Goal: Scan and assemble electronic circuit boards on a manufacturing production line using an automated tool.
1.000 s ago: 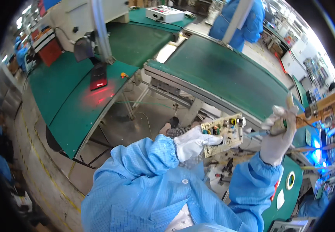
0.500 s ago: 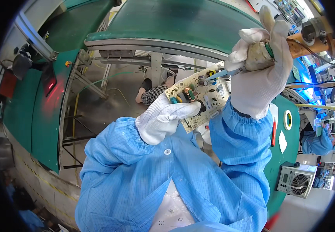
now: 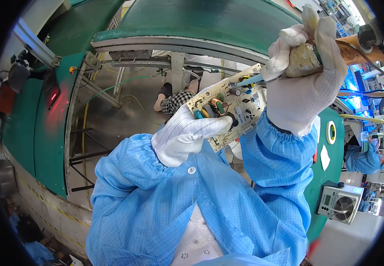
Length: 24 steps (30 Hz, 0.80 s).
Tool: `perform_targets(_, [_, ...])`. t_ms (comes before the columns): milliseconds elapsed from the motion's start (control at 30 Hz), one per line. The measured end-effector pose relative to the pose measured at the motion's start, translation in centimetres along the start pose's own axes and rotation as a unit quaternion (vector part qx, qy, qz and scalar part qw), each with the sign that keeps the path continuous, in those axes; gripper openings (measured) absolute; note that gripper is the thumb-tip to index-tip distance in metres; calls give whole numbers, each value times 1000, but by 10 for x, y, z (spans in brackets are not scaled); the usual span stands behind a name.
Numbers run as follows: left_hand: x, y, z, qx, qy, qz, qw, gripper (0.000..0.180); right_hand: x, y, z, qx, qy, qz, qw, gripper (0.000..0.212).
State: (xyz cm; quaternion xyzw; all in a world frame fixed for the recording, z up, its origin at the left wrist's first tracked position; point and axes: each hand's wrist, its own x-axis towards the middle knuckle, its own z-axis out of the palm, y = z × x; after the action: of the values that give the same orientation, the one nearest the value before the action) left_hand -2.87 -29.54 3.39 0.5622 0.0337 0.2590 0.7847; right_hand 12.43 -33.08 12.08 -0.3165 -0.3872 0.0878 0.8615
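My left hand (image 3: 181,137), in a white glove, grips the near-left end of a cream circuit board (image 3: 220,141), with the thumb lying over its top face. Capacitors, a copper-wound coil (image 3: 218,106) and other parts stand on the board, which is held tilted in the air. In my gloved right hand (image 3: 309,91) is a dirty off-white dispenser (image 3: 302,61) with a light-blue tapered nozzle (image 3: 250,80). The fingers wrap round its body. Its tip is at the small capacitors near the board's far edge; whether it touches them I cannot tell.
A green conveyor (image 3: 192,26) with a metal edge runs across the far side. At right, a green bench (image 3: 329,170) carries a tape roll (image 3: 330,132) and a fan unit (image 3: 340,204). An orange-brown tube (image 3: 356,52) is beyond my right hand. Someone's feet (image 3: 165,91) show under the conveyor.
My right hand and the dispenser have shifted slightly right. The board has tilted a little, with its far end higher. Both hands keep their hold.
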Motion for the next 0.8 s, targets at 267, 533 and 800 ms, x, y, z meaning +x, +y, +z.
perform_targets(267, [-1, -15, -10, -73, 15, -94, 993, 39, -6, 2, 4, 5, 41, -30, 999, 39])
perform_targets(533, [-16, -17, -27, -13, 67, -135, 988, 58, 1, 6, -8, -90, 82, -75, 990, 35])
perform_targets(800, [-15, 2, -14, -140, 116, -199, 963, 67, -5, -1, -6, -187, 30, -39, 981, 34])
